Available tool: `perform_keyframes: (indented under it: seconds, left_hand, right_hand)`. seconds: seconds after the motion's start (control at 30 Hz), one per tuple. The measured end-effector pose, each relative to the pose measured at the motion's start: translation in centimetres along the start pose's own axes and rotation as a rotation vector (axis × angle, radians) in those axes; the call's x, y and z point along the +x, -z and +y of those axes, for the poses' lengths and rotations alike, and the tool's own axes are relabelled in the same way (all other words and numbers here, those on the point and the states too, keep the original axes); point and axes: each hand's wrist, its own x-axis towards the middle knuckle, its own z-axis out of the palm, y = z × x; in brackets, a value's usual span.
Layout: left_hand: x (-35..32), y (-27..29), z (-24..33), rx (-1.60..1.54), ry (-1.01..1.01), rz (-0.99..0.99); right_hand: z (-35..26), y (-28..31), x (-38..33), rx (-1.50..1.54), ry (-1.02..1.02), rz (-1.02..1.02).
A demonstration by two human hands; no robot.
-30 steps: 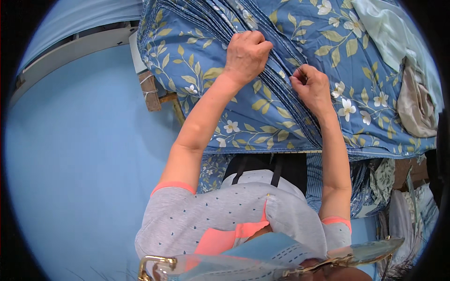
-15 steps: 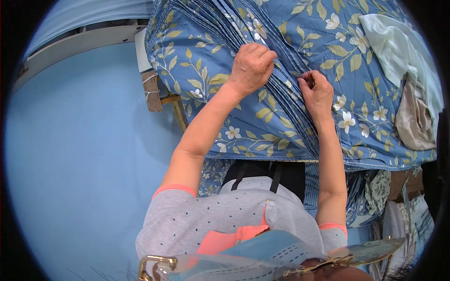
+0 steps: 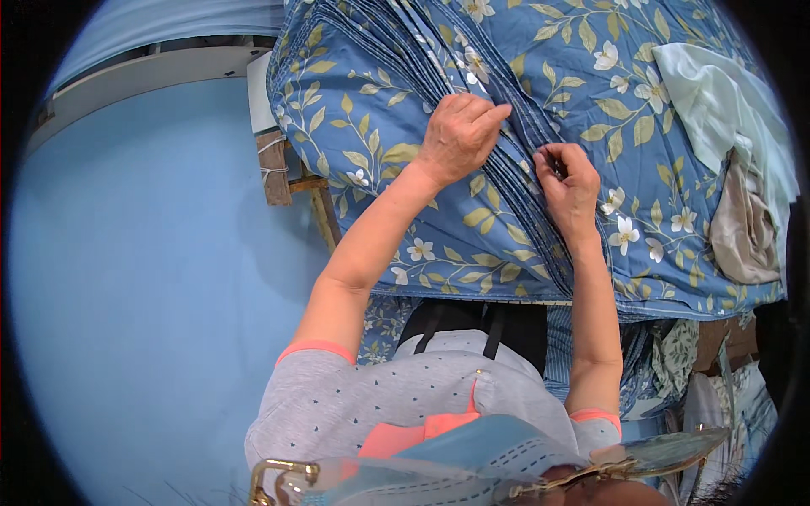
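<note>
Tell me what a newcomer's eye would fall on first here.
Probably the wide blue fabric printed with white blossoms and olive leaves, filling the upper middle and right. Next, the dark-blue band of layered cloth edges slanting across it, with the bare left hand and bare right hand at it. A pale mint cloth lies at far right.

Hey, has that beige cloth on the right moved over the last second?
No. The view has shifted, but the beige cloth keeps about the same gap to the right of the nearby white printed flower.
</note>
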Motion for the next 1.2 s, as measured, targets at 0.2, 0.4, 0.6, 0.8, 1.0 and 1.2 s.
perform_keyframes:
  seconds: [0.2,0.4,0.6,0.8,1.0,1.2]
  left_hand:
    - [-1.6,-0.7,-0.6,-0.043,-0.028,0.128]
    - [-2.0,-1.6,-0.7,-0.048,-0.024,0.149]
    - [-2.3,-1.2,-0.9,-0.059,-0.002,0.151]
    - [-2.3,-1.5,-0.8,-0.082,0.009,0.16]
    - [-2.5,-1.5,-0.9,-0.057,0.011,0.159]
    - [-2.3,-1.5,-0.8,-0.057,0.016,0.168]
  right_hand:
    - [-3.1,-4.0,8.8,0.106,0.082,-0.026]
    - [-2.6,-10.2,16.2,0.098,0.209,0.002]
    - [-3.6,-12.0,17.7,0.037,0.103,-0.151]
    - [-2.2,-12.3,18.0,-0.205,0.244,-0.13]
    - [-1.9,-11.3,16.8,-0.135,0.235,-0.053]
    - [-3.0,-10.7,16.8,-0.082,0.179,-0.057]
